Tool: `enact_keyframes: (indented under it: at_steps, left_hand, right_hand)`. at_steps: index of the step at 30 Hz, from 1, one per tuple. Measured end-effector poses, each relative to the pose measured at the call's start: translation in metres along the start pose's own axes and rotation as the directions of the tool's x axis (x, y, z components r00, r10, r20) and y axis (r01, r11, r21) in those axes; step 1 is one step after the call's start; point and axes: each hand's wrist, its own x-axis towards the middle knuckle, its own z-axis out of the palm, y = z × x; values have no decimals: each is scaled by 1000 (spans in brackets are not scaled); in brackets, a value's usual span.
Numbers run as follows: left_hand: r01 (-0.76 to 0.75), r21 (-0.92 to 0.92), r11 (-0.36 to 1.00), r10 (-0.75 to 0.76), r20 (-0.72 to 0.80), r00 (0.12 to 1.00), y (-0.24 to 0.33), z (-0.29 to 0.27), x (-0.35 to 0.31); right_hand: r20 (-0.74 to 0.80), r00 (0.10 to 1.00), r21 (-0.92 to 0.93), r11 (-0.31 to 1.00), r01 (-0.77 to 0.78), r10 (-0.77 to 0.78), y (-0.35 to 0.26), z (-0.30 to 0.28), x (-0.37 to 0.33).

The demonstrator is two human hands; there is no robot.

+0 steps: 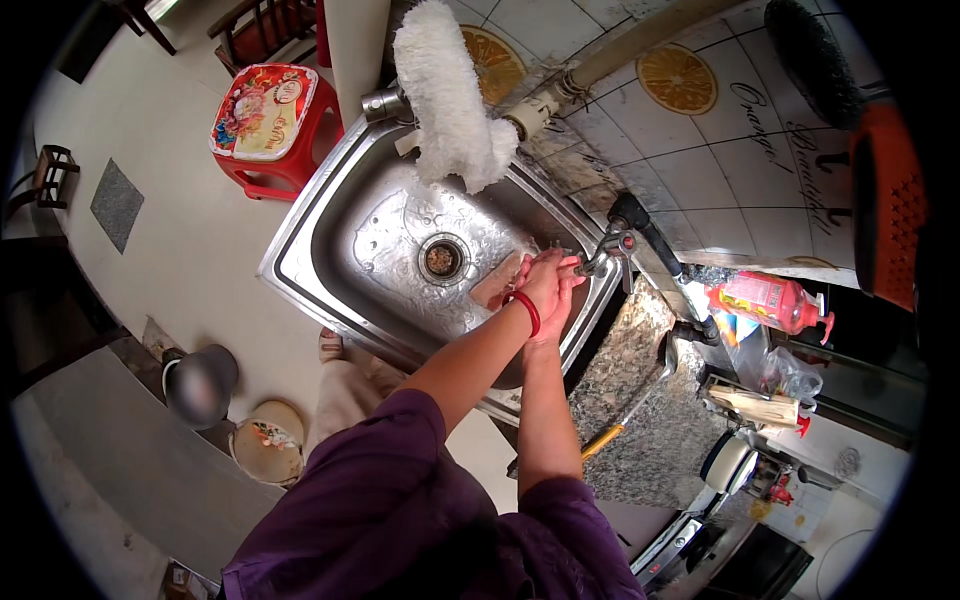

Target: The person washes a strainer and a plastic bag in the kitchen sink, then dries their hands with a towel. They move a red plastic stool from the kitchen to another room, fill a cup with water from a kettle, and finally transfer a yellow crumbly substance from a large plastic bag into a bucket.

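My left hand [540,282], with a red bracelet [530,314] on its wrist, presses against my right hand [567,295] at the right side of the sink. Fingers of both hands look mostly stretched out, palms together, with no object seen between them; part of the right hand is hidden. They meet right at the spout of the metal tap [612,243], over the wet stainless steel sink [345,225]. Beside the left hand a flat pinkish-brown piece [496,284] lies in the basin. Bits of debris sit in the drain strainer [441,260].
A fluffy white duster [440,90] hangs over the sink's far edge. Rightward, the stone counter [650,450] holds a yellow-handled tool [602,440] and a red pump bottle [768,302]. On the left stand a red stool [270,125] and a bucket [268,440].
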Motion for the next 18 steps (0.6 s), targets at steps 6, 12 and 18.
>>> enact_keyframes:
  at_steps: [6,12,18]
  left_hand:
    - [-371,910,186,511,232,827,6,8,14]
    - [-327,945,14,252,313,916,14,-1,2]
    - [-302,828,473,-34,360,932,40,14,-54]
  right_hand:
    - [-171,984,-53,996,-65,55,7,12,-26]
    - [-268,963,-304,945,-120,36,-9,41,-15]
    - [346,797,-921,-343,186,-495,-44,-4,38]
